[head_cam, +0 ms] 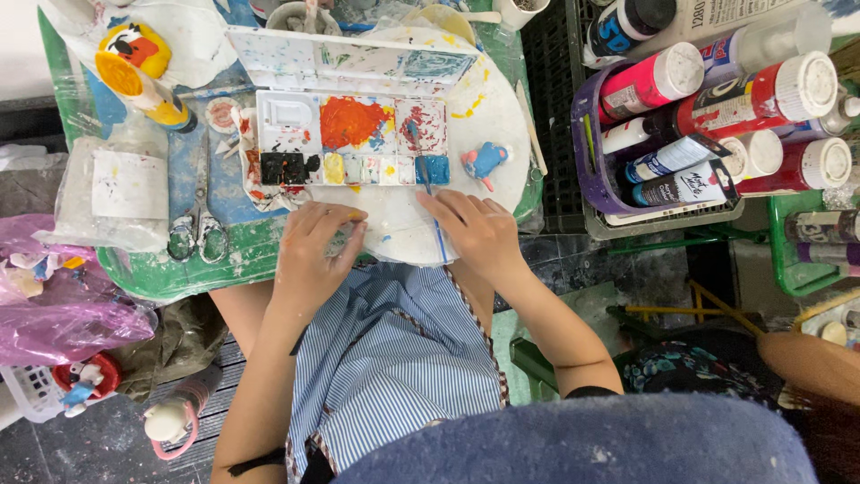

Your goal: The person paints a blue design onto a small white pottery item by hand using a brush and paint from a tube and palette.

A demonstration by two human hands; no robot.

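My left hand [313, 251] is closed around a small grey figure [340, 240] at the near edge of the white round board [497, 116]. My right hand [479, 231] grips a thin blue-handled paintbrush [428, 184], whose tip reaches up to the paint palette [351, 139]. The palette holds orange, red, yellow, black and blue paint, and its lid is open behind it. A small blue painted figurine [485, 161] lies on the board to the right of the palette.
Scissors [201, 215] lie on the paint-stained green table [170, 273] at left, beside a plastic bag [125, 184] and a yellow-orange toy [134, 63]. A purple basket [591, 152] of paint bottles stands at right. A pink bag [63, 314] sits lower left.
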